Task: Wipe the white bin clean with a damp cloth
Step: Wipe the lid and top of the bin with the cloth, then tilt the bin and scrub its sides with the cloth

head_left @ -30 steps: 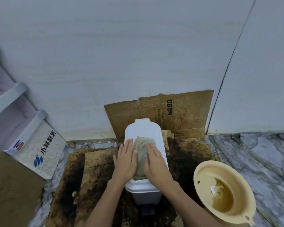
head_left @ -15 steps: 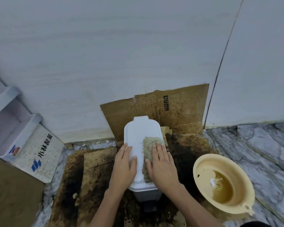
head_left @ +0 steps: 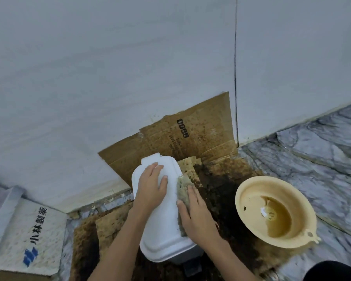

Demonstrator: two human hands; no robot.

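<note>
The white bin (head_left: 166, 232) stands on stained cardboard near the wall, seen from above with its lid closed. My left hand (head_left: 151, 186) lies flat on the far part of the lid, fingers spread, holding nothing. My right hand (head_left: 197, 216) presses a grey-green damp cloth (head_left: 182, 186) against the lid's right edge and upper side. Only part of the cloth shows beyond my fingers; the rest is under my palm.
A cream plastic basin (head_left: 251, 191) with brownish water sits on the marble floor (head_left: 322, 151) to the right. Stained brown cardboard (head_left: 190, 136) leans on the white wall behind the bin. A white box with blue print (head_left: 28, 236) lies at the left.
The cloth and my right hand have slid from the middle of the lid to its right edge. My left hand has moved farther up the lid. The camera view has tilted.
</note>
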